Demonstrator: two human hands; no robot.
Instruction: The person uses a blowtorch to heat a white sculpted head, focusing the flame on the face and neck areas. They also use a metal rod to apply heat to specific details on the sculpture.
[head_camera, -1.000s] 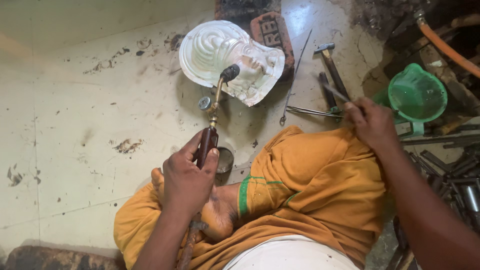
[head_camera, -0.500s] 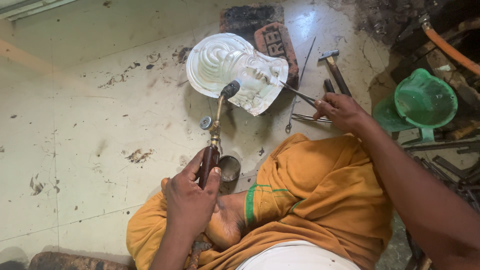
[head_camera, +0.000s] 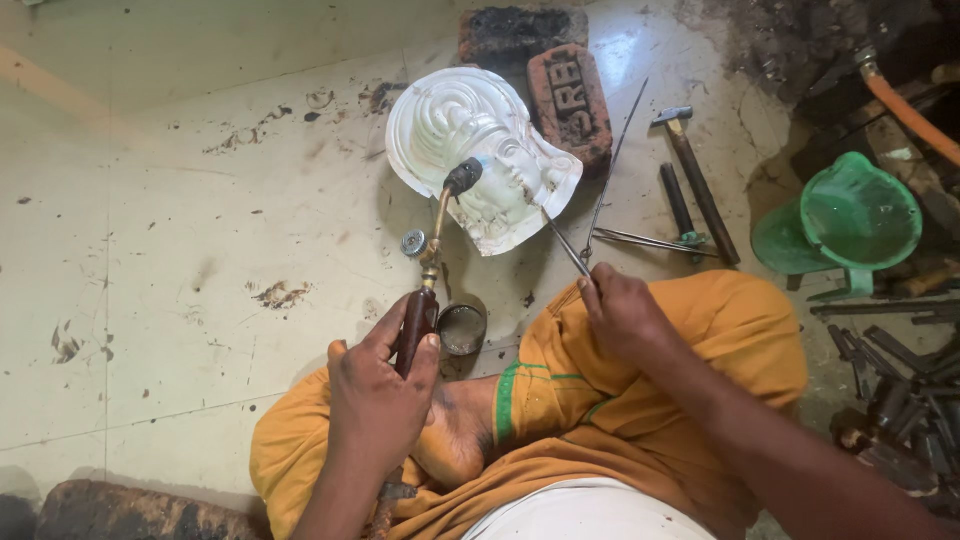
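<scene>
A pale, stained floor (head_camera: 180, 230) fills the left half of the frame, and a dark rough block (head_camera: 130, 512) is seen along the bottom left edge. Left of centre, low in the frame, the left hand (head_camera: 380, 395) is wrapped around the dark wooden handle of a brass torch (head_camera: 432, 262), with the thumb laid along the grip. The torch is pointed up the frame, and its black tip is held just over the white metal face mask (head_camera: 480, 160), which lies on the floor in the upper middle. A small round tin (head_camera: 462, 328) is set on the floor just beside the torch handle.

Above the mask, a charred brick (head_camera: 520, 30) and a red brick (head_camera: 572, 100) are placed side by side. Right of centre, the right hand (head_camera: 625, 315) is pinched on thin metal tweezers (head_camera: 566, 248), whose tips touch the lower right edge of the mask. The hand rests on a knee covered by orange cloth (head_camera: 720, 340).

Further right, a long thin rod (head_camera: 612, 160), a hammer (head_camera: 695, 175) and a dark punch (head_camera: 676, 200) lie on the floor. A green plastic jug (head_camera: 850, 220) stands near the right edge, an orange hose (head_camera: 905, 105) runs above it, and dark metal tools (head_camera: 900, 390) are heaped at the lower right.
</scene>
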